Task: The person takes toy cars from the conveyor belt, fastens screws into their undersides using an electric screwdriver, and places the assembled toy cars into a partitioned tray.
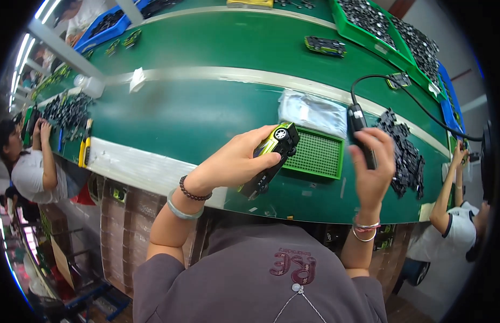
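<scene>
My left hand (242, 159) is closed around a toy car (274, 148). The car is tilted, with its lime-green and black body and a silver-spoked wheel showing past my fingers. My right hand (376, 167), a little blurred, has its fingers and thumb curled about a black electric screwdriver (360, 124) with a cable at its top. The tool's tip cannot be seen. Between my hands a green tray (314, 171) with a gridded bottom lies on the green table. A clear plastic bag (313, 112) lies just behind it.
Black plastic parts (403, 159) are heaped to the right. Green bins (363, 29) of small dark parts stand at the far right. Another car (325, 46) lies on the far strip. More black parts (67, 118) and yellow-handled pliers (85, 144) are at left. People work at both sides.
</scene>
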A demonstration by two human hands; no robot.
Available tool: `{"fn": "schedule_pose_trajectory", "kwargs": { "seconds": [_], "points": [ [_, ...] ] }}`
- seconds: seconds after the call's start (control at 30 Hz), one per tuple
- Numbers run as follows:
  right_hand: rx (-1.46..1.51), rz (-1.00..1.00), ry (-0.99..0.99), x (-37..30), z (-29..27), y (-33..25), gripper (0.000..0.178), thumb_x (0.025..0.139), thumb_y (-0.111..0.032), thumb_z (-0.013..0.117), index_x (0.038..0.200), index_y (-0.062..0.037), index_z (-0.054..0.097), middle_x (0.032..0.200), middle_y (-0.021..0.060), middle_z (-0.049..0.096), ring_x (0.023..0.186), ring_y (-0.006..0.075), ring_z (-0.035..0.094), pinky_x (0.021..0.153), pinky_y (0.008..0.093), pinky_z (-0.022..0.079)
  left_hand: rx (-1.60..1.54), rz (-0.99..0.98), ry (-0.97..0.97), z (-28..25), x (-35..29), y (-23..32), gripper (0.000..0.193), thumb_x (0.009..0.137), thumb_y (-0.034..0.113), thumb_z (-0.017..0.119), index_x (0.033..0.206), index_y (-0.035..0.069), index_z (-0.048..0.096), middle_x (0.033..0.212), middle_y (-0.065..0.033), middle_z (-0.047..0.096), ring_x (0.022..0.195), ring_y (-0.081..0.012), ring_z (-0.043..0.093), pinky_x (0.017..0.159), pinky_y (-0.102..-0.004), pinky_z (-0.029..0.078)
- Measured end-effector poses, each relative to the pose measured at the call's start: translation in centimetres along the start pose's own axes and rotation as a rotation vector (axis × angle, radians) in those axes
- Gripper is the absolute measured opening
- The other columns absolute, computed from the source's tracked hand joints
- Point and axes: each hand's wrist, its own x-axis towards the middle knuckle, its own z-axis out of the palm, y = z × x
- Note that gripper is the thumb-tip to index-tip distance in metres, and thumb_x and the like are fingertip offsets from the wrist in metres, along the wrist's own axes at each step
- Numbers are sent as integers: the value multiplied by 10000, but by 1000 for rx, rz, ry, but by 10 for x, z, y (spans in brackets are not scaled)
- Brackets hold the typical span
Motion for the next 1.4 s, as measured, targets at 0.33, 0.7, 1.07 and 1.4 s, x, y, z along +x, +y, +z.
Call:
{"fn": "schedule_pose_trajectory", "kwargs": {
  "seconds": [0.33, 0.7, 1.07, 1.4],
  "points": [
    [187, -466, -228, 13, 39, -21, 256, 644, -12, 678, 892, -27, 617, 908, 80, 571, 878, 267, 575, 727, 354, 502, -26, -82, -128, 15, 7, 15, 462, 824, 141, 556, 1245, -12, 444, 980, -66, 578, 849, -106, 513, 746, -251, 435],
    [202, -571, -214, 5, 39, -6, 250, 628, -2, 659, 874, -9, 612, 892, 84, 576, 852, 248, 581, 713, 343, 505, 215, 51, -69, 25, 7, 16, 371, 784, 231, 557, 1057, -16, 506, 953, -206, 563, 920, -342, 518, 799, -383, 415],
    [382, -256, -253, 3, 33, -3, 394, 661, -81, 742, 1036, -63, 623, 1009, 99, 561, 906, 256, 571, 761, 335, 485, 96, 0, -81, 22, 10, 5, 481, 790, 256, 569, 1201, 20, 487, 979, -201, 565, 920, -320, 541, 815, -369, 434],
    [113, 146, 113, -14, -18, 51, 177, 741, -61, 677, 905, -5, 639, 964, 97, 569, 880, 218, 557, 793, 308, 441, 1278, 244, 315, -127, 91, -20, 604, 726, 153, 649, 1295, 228, 458, 850, -106, 521, 859, -283, 462, 813, -366, 412]
  ]
}}
